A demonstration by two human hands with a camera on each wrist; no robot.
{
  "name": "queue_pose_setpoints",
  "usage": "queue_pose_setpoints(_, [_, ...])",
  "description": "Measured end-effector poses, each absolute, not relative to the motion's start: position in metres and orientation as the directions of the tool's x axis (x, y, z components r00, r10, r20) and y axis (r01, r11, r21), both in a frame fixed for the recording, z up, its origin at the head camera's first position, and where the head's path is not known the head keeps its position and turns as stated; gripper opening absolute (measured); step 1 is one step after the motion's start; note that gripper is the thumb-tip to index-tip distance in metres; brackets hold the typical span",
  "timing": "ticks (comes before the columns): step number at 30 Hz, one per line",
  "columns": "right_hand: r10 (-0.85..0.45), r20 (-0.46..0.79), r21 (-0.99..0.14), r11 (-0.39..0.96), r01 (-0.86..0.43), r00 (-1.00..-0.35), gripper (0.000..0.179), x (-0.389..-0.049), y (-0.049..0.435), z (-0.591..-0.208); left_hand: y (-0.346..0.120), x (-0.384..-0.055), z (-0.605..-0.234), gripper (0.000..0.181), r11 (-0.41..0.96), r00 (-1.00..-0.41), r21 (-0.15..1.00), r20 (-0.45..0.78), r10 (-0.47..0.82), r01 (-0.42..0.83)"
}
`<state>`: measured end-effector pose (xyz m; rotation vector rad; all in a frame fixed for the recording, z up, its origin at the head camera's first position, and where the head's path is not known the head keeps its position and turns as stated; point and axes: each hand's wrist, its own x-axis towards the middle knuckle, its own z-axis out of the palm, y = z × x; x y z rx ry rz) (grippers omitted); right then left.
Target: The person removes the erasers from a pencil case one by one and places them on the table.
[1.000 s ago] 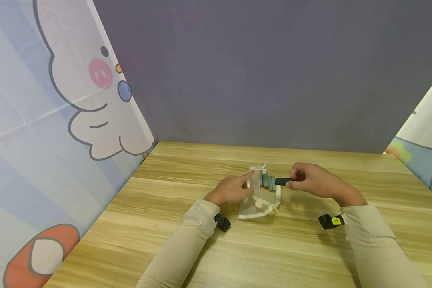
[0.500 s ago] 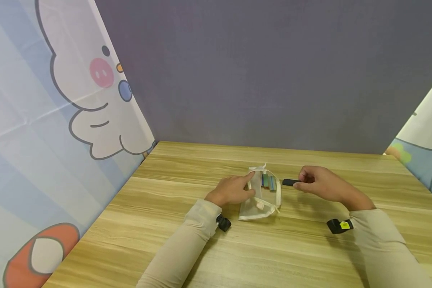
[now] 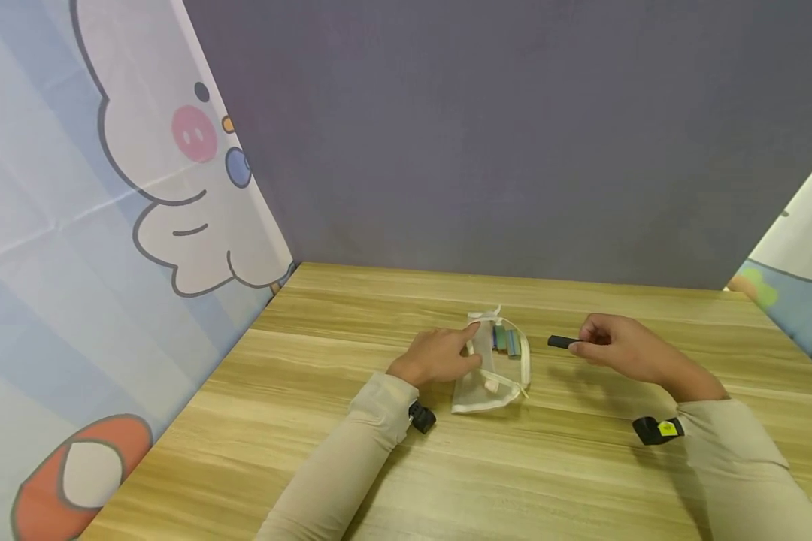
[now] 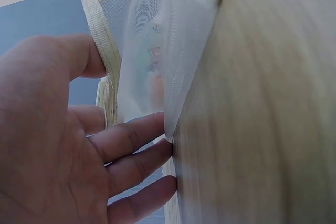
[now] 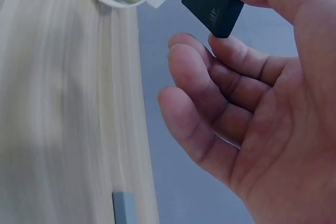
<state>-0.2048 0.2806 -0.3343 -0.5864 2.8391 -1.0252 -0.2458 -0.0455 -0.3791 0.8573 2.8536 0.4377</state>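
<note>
A white mesh zipper pouch (image 3: 482,392) lies with its mouth spread towards the right, and several blue-and-green blocks (image 3: 501,340) show inside it. My left hand (image 3: 436,355) holds the pouch's edge, index finger on the far side and thumb on the near side; in the left wrist view its other fingers lie along the mesh. To the right of the pouch, my right hand (image 3: 619,346) pinches a black eraser (image 5: 212,3) between thumb and fingertips, above the table. "4B" is printed on the eraser's side.
A wood-grain table (image 3: 379,466) runs back to a dark grey panel (image 3: 501,135). Cartoon-printed cloth (image 3: 61,248) hangs at the left, with more at the right. A grey-blue block (image 5: 124,207) appears at the bottom of the right wrist view.
My right hand has drawn the black eraser to the right, away from the pouch's mouth. The left hand has stayed on the pouch.
</note>
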Motion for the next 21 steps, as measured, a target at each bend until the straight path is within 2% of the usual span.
queue_pose_setpoints(12, [-0.357,0.100,-0.610,0.715,-0.341,-0.929,0.022,-0.202,0.300,-0.332,-0.043,-0.247,-0.381,0.070,0.799,-0.833,0.294,-0.016,0.553,0.525])
queue_pose_setpoints(21, [-0.329,0.074,-0.624,0.721,-0.301,-0.941,0.025,-0.204,0.310,-0.333,-0.042,-0.247,-0.380,0.070,0.797,-0.836,0.311,-0.015,0.549,0.518])
